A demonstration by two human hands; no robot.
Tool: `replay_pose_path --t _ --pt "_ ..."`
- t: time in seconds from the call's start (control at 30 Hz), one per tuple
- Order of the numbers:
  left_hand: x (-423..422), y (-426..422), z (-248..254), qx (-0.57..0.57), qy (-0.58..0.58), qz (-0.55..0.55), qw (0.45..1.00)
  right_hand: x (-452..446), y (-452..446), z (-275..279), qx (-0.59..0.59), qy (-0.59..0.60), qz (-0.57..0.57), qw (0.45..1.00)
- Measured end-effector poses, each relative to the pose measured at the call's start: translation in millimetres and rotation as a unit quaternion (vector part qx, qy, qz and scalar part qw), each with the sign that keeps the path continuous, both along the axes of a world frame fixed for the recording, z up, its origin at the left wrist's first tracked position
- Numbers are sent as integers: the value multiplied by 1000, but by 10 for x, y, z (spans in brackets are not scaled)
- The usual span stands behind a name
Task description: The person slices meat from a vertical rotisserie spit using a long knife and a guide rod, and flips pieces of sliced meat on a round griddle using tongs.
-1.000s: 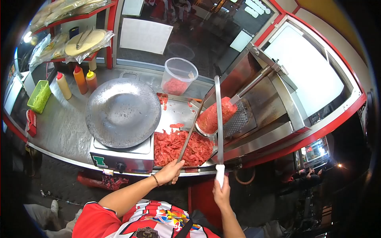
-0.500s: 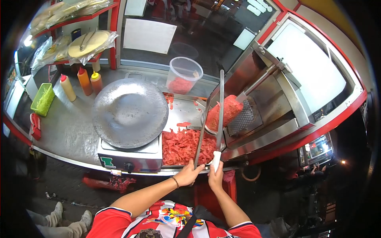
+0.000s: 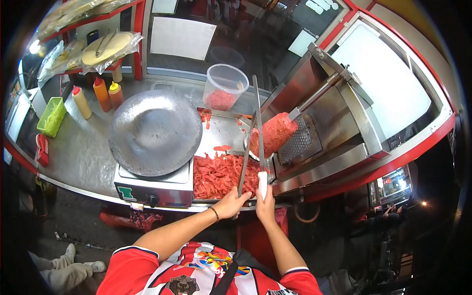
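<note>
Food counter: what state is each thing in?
Meat on the spit: skewered, red.
Cut strips: loose heap in the tray.
Knife: in the right hand, blade bare.
Long metal tool: in the left hand.
Round pan: on the stove, nothing on it.
Clear tub: lid off, partly filled.
Squeeze bottles: upright, capped.
Green bin: open, holding shredded greens.

A street-food stall is shown: a meat spit (image 3: 278,132) is mounted by a grill, shaved meat (image 3: 219,174) is heaped in a tray, and sauce bottles (image 3: 102,95) are lined up.
</note>
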State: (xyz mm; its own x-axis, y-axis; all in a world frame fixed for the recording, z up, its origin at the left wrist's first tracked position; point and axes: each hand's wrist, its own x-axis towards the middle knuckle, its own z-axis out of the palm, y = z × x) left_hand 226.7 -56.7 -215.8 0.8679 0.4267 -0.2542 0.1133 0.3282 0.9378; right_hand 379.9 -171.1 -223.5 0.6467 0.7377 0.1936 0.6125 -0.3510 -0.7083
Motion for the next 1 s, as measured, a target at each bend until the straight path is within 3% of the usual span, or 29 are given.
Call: replay_pose_path --t 0.1,0.23,0.3,0.33,0.4,0.5,0.57,0.67,0.7,0.77,0.83,0.93,0.97,1.0 --pt "88 51 -54 -38 -9 0 999 -64 -117 60 -32 15 4 999" --pt "137 133 -65 -78 -17 0 997 -142 -953 -345 -69 35 -14 997" --pt "158 123 -42 -112 -37 3 993 -71 -695 -92 -87 -18 1 996" --pt "158 113 23 -167 -35 7 985 18 -518 19 -97 17 14 995" --pt "171 174 45 -308 -30 14 951 38 -395 183 -105 -14 22 994" --pt "52 358 -55 -476 -129 -67 867 -92 -969 219 -139 -80 0 987" --pt "-42 484 -118 -540 -154 -80 823 -72 -1702 151 -206 0 3 979" --pt "-90 524 -199 -568 -193 -108 793 5 -2281 478 -259 45 10 965" --pt "-132 546 -162 -561 -185 -105 800 48 -2381 610 -267 41 14 963" --pt "-258 564 -78 -466 -117 -65 875 67 -2343 943 -256 65 -19 964" --pt "-405 546 -32 -319 -35 -33 946 133 -2351 1077 -189 -52 50 979" --pt "-448 494 -40 -171 26 -11 985 -25 -2129 1236 -242 83 -50 965" --pt "-453 489 -67 -100 46 -23 994 -63 -2008 1097 -169 31 -18 985" --pt "-468 432 -76 -59 52 -26 997 -127 -1885 1010 -152 53 -29 987"
